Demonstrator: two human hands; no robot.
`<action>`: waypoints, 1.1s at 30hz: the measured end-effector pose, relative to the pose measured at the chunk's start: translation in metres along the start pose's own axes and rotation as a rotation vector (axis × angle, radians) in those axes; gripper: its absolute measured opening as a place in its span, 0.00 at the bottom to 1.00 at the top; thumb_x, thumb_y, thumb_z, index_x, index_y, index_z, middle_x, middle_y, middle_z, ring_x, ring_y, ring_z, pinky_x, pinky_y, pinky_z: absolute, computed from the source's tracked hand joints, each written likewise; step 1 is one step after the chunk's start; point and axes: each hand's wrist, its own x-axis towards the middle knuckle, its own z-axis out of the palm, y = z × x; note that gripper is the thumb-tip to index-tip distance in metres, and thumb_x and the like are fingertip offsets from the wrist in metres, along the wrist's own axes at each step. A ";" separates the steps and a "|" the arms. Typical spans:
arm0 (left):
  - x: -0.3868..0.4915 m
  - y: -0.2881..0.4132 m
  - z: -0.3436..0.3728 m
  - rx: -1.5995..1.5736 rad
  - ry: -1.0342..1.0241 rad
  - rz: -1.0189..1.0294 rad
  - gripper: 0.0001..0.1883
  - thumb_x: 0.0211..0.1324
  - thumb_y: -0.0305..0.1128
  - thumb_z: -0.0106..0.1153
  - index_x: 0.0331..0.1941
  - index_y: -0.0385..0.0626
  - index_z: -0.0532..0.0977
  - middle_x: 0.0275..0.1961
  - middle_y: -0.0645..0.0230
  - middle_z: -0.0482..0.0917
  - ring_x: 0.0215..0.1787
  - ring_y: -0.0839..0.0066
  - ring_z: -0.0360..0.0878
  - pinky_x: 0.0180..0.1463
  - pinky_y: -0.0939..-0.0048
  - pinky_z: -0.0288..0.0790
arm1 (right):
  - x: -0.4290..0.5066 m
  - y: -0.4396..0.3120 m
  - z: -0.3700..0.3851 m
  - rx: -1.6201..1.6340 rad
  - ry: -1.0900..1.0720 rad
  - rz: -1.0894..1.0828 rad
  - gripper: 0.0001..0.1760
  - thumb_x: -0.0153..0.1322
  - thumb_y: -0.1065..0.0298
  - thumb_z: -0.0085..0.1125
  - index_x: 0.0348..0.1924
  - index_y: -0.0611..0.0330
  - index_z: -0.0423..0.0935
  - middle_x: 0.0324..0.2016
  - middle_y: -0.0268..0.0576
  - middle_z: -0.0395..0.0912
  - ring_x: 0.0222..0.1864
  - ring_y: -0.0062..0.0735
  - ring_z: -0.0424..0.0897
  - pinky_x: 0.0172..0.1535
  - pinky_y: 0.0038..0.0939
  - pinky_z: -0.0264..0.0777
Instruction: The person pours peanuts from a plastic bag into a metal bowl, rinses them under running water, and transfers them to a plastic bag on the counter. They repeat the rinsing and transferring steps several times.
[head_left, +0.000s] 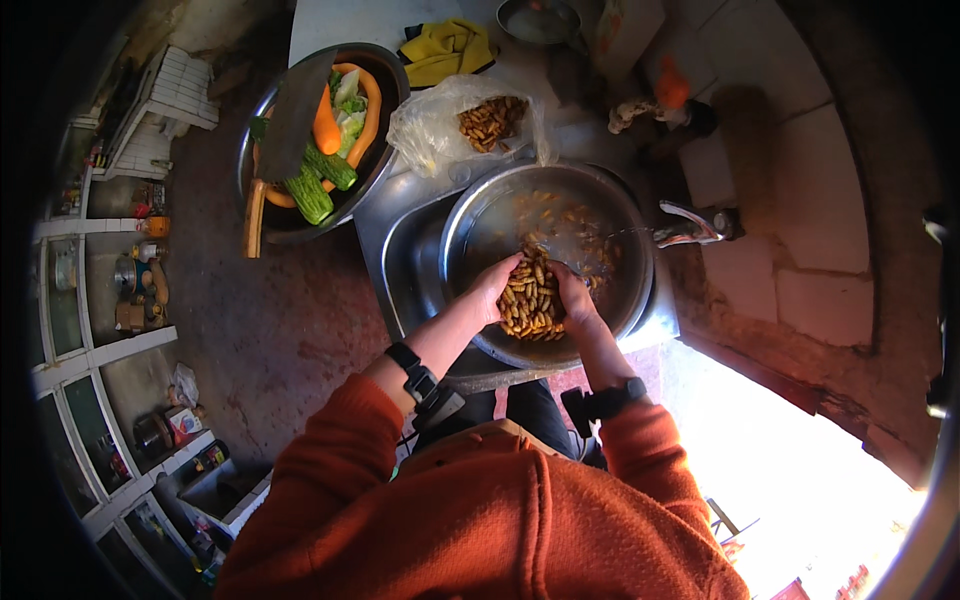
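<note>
My left hand (495, 289) and my right hand (573, 294) cup a heap of yellow-brown insect pupae (532, 296) between them. The heap sits over the near part of a round metal basin (452, 225), which rests on a steel sink. Cloudy water (495, 217) lies in the basin, with more pupae loose in it. From a faucet (694, 223) on the right, a thin stream reaches the basin. Beyond the basin, a clear plastic bag (427, 124) holds more pupae. My fingertips are partly hidden by the heap.
At the left stands a large bowl (401, 82) with a carrot, green vegetables and a cleaver (296, 120) across its rim. A yellow cloth (450, 52) and a metal pan (538, 19) lie farther back. The sink's edge (375, 285) runs along the left.
</note>
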 end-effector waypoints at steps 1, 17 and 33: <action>-0.003 0.000 0.005 -0.050 0.052 0.032 0.19 0.58 0.48 0.44 0.41 0.46 0.73 0.41 0.67 0.78 0.42 0.70 0.77 0.46 0.64 0.71 | -0.006 -0.002 0.007 0.008 0.059 -0.034 0.18 0.66 0.59 0.46 0.41 0.65 0.72 0.34 0.41 0.75 0.35 0.29 0.74 0.40 0.27 0.68; -0.042 -0.017 0.069 0.103 0.451 0.791 0.11 0.55 0.34 0.52 0.34 0.36 0.73 0.32 0.66 0.77 0.32 0.80 0.74 0.36 0.79 0.68 | -0.046 -0.010 0.065 -0.435 0.451 -0.670 0.10 0.64 0.66 0.53 0.33 0.63 0.77 0.29 0.45 0.77 0.32 0.31 0.76 0.39 0.27 0.69; -0.030 -0.005 0.072 0.127 0.544 0.743 0.11 0.53 0.34 0.54 0.29 0.36 0.75 0.27 0.64 0.78 0.29 0.78 0.75 0.34 0.76 0.68 | -0.038 -0.019 0.070 -0.285 0.462 -0.655 0.10 0.63 0.66 0.53 0.31 0.64 0.76 0.29 0.46 0.77 0.32 0.32 0.76 0.38 0.28 0.68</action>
